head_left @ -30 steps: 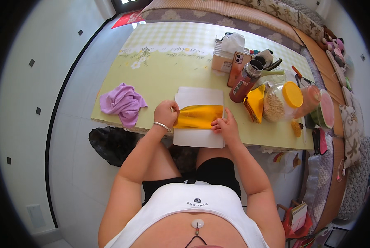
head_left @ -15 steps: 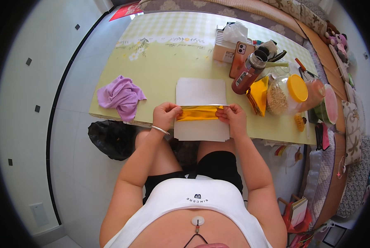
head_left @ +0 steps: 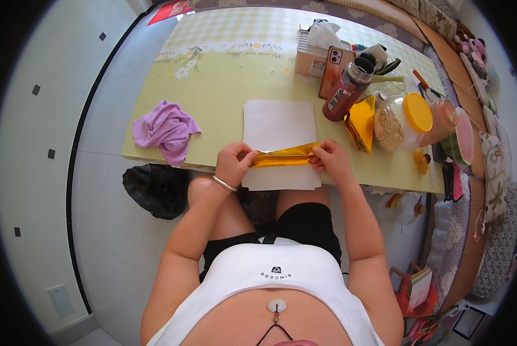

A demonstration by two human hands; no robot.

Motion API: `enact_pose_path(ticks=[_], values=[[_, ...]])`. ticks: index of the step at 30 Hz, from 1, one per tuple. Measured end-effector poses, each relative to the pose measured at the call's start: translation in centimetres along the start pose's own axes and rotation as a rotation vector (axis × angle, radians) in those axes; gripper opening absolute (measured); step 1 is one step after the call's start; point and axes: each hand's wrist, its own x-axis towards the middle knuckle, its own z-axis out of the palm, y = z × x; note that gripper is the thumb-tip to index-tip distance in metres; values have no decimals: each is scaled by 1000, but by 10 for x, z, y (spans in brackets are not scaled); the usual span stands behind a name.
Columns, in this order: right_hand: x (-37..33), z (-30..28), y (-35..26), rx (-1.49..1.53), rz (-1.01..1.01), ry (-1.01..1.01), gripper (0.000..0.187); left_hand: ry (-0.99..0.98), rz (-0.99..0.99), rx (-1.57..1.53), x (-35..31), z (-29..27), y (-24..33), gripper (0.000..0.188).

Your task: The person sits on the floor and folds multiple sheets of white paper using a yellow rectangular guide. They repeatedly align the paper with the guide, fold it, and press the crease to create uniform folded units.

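A strip of shiny gold foil paper (head_left: 283,159), creased lengthwise, is stretched between my two hands. My left hand (head_left: 233,164) pinches its left end between thumb and fingers, and a bangle circles that wrist. At the other end my right hand (head_left: 332,158) has its fingers closed on the foil. Beneath the strip lie white paper sheets (head_left: 278,121) at the table's near edge. To the right, a folded gold foil piece (head_left: 361,124) stands beside a clear jar with a yellow lid (head_left: 390,122).
On the left of the table (head_left: 224,86) lies a crumpled purple cloth (head_left: 165,131). A phone (head_left: 334,70) leans by an uncapped dark red flask (head_left: 346,92), before a tissue box (head_left: 310,62). Farther right is a cut watermelon (head_left: 460,135). A black plastic bag (head_left: 157,191) sits below the left edge.
The foil strip has tilted up at its right end, showing a folded-over upper layer. My right hand has risen slightly, with its fingers shifted on the foil. My left hand keeps its hold.
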Motion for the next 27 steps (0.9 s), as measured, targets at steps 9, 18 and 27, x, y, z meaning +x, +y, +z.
enact_pose_path(ticks=[9, 18, 27], values=[[0, -1, 8, 34, -13, 10, 15, 59, 183, 201, -11, 6, 7, 16], [0, -1, 13, 5, -42, 17, 13, 26, 225, 308, -11, 4, 7, 13], [2, 1, 25, -270, -239, 123, 15, 18, 391, 454, -7, 2, 1, 15]])
